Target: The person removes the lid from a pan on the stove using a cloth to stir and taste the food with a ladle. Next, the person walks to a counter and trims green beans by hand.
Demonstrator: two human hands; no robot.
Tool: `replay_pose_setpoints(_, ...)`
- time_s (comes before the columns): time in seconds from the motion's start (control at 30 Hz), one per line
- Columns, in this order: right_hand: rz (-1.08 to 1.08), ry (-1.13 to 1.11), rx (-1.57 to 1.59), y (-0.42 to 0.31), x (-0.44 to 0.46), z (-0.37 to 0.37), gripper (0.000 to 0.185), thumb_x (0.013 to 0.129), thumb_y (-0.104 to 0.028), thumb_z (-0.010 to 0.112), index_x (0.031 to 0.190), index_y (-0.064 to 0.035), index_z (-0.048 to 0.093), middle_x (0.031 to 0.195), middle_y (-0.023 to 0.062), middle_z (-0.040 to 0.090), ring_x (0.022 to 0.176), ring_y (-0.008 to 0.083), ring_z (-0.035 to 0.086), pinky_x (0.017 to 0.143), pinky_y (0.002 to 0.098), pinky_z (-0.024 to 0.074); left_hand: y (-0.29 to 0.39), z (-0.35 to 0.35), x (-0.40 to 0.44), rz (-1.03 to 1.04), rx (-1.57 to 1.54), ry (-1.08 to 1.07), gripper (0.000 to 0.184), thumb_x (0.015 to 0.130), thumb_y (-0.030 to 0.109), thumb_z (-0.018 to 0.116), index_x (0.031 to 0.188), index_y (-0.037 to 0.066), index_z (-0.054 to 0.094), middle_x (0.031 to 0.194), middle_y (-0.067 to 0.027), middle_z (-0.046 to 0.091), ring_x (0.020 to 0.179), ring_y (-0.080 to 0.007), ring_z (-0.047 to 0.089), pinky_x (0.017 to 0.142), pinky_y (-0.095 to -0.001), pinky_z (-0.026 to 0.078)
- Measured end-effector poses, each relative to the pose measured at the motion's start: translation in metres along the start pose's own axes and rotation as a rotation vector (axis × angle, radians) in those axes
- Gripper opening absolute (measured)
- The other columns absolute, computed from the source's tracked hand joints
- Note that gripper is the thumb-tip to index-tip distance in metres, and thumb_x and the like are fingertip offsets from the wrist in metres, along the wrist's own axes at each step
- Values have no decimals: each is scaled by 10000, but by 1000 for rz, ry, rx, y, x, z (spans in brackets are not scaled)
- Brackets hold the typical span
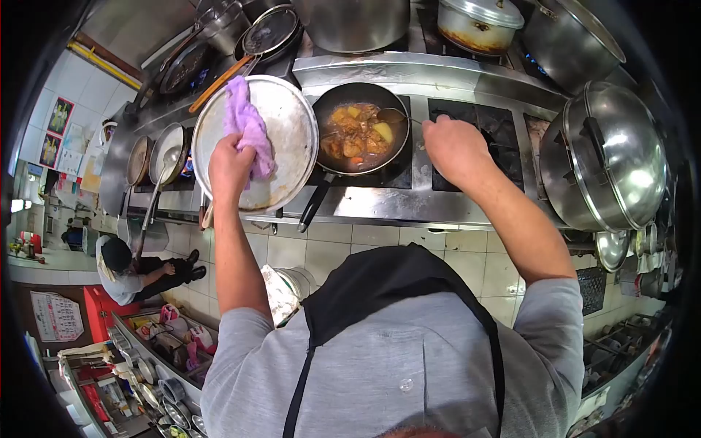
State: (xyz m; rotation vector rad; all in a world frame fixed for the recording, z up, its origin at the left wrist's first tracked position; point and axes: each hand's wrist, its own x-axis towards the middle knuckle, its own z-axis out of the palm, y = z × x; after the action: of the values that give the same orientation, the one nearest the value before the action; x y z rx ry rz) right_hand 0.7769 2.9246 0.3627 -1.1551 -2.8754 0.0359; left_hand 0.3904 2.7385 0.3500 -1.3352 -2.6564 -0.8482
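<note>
The steel stove (423, 208) is spread beneath and around the black frying pan (364, 91), which serves as the landmark. Well to the left of the pan, a co-worker (124, 271) in a dark cap is seen beyond the stove's end. To the pan's far right, a domed steel vessel (631, 157) is placed, and just behind the pan a tall steel pot (354, 25) is set. Behind the pan and to its right, a lidded pot (480, 28) with brown-stained sides is seen.

Just left of the pan, a wide round lid (296, 146) is held tilted; whether the pan's rim is touched by it cannot be told. The pan itself is rested over a burner, its handle directed toward the wearer and slightly left. A bare grate (504, 150) is left exposed to its right.

Left of the pan, a purple cloth (250, 120) is clenched against the lid in the fingers of the left hand (232, 162); the part gripped beneath the cloth is hidden. Right of the pan, the fingers of the right hand (454, 150) are closed around the handle of a ladle (391, 115), whose bowl is held inside the pan at its right side. In the pan, browned chunks (352, 146), yellow pieces (382, 132) and a small orange piece (356, 160) are surrounded by brown sauce.
</note>
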Motion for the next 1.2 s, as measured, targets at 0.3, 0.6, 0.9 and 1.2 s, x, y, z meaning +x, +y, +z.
replay_pose_setpoints(0.3,101,-172,210,31,4,-22,428,923,-27,528,1302,-39,725,1253,253,720,1206,433,664,1089,478,509,-103,-13,-58,-198,-133,-1,463,827,195,685,1230,-22,749,1211,-230,743,1082,-364,725,978,-400,545)
replay_pose_setpoints(0.6,137,-165,325,5,-54,-41,448,934,-2,531,1346,-50,700,1304,227,709,1226,432,654,1064,476,522,-104,-8,-53,-176,-181,23,467,836,177,682,1246,-42,729,1188,-233,739,1081,-369,717,982,-400,542)
replay_pose_setpoints(0.9,115,-117,142,-15,-55,-45,434,913,4,562,1296,-107,733,1144,208,745,1100,418,693,974,499,549,-66,2,-43,-136,-265,-25,465,844,184,673,1248,-38,734,1232,-222,731,1101,-368,716,986,-400,544)
replay_pose_setpoints(1.2,333,76,594,12,-82,-7,429,993,-51,559,1388,-139,699,936,162,725,914,333,716,860,431,560,-11,18,-25,49,-172,-83,463,839,228,685,1230,-13,749,1249,-227,731,1112,-394,714,980,-429,555)
